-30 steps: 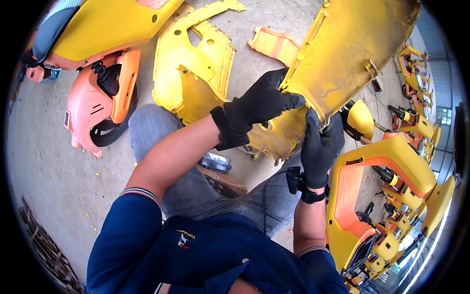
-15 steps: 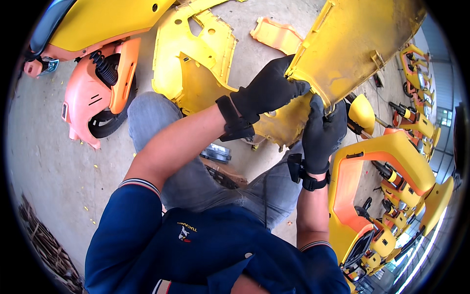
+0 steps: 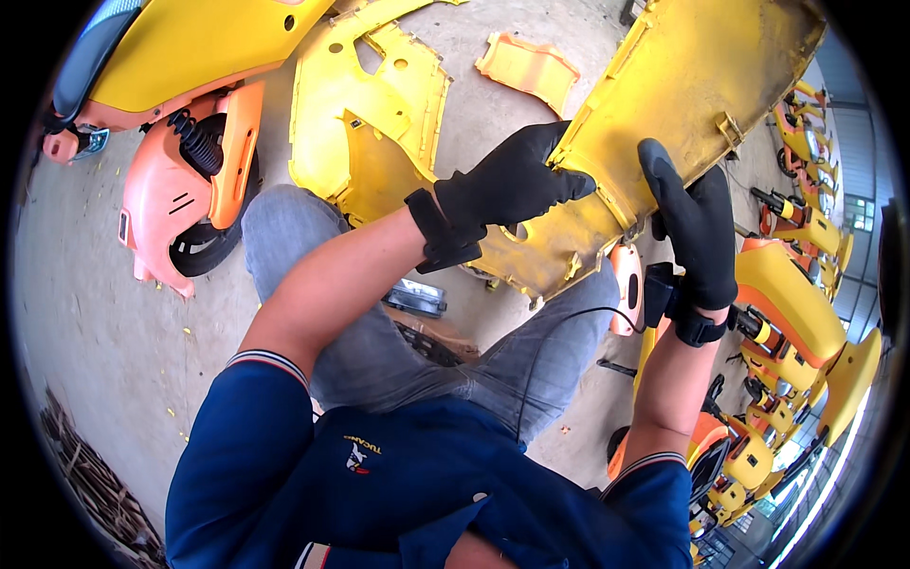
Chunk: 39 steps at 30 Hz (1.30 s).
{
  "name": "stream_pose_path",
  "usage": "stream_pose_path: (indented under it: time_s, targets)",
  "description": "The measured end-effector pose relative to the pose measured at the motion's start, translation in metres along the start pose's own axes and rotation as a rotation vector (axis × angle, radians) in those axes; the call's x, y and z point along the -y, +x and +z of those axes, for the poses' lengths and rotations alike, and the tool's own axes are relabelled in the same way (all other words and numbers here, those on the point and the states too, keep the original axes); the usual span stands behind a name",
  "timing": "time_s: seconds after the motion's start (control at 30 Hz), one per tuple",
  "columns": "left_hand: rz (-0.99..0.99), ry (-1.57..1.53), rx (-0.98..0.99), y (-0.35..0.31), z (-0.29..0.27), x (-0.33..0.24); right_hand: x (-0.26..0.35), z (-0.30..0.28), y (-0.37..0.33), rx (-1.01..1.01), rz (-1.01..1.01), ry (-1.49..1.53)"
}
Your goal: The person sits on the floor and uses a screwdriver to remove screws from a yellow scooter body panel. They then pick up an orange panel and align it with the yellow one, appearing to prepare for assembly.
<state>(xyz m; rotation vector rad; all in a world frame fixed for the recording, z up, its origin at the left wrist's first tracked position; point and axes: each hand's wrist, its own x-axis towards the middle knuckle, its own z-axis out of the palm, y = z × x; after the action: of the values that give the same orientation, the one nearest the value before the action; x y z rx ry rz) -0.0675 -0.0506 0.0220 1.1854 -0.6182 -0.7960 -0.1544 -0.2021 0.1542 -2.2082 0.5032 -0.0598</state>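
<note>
My left hand (image 3: 507,185), in a black glove, is closed on the edge of a yellow plastic body panel (image 3: 692,85), its thumb lying near the seam. The panel tilts up to the upper right, its inner face scuffed and dirty. At the panel's right edge is my gloved right hand (image 3: 700,228), thumb over the inner face and the other fingers partly hidden along the edge. Below the seam a dirty yellow section (image 3: 540,256) reaches over my legs; whether it is one piece with the panel I cannot tell.
Another yellow panel (image 3: 318,123) lies on the concrete floor, with an orange piece (image 3: 531,68) beyond it. To the left stands a yellow and orange scooter (image 3: 161,204). Several yellow scooters (image 3: 806,228) line the right side. A small clear-covered part (image 3: 417,297) lies between my legs.
My right hand has moved right and up, from the seam beside my left hand to the panel's right edge. The left hand keeps its hold and has shifted slightly left.
</note>
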Motion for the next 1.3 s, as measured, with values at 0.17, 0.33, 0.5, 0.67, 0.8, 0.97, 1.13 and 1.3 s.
stream_pose_path:
  time_s: [0.17,0.33,0.5,0.67,0.8,0.97,1.13,1.3]
  targets:
    - [0.039,-0.061,-0.021,0.003,0.0,0.005,-0.013,0.003,0.013,0.008,-0.301,-0.027]
    - [0.002,-0.078,0.048,0.0,-0.005,0.004,-0.008,0.007,0.01,-0.002,-0.086,0.063]
    - [-0.159,-0.05,0.073,-0.004,-0.006,0.012,-0.006,0.005,0.005,0.009,-0.001,0.068]
    - [-0.055,-0.082,-0.038,-0.002,0.005,0.022,-0.002,0.009,0.002,-0.015,0.016,0.106]
    - [-0.098,-0.092,-0.047,-0.008,0.009,0.01,-0.003,0.004,0.004,0.018,0.061,0.096]
    - [-0.047,-0.113,-0.042,-0.001,0.009,0.03,-0.013,0.007,0.009,0.001,-0.151,-0.015]
    - [-0.047,-0.119,-0.027,-0.003,0.013,0.026,-0.008,-0.003,0.009,0.12,0.035,0.051]
    - [-0.154,-0.05,-0.04,-0.007,0.012,0.014,-0.011,-0.004,0.007,0.167,0.128,0.043]
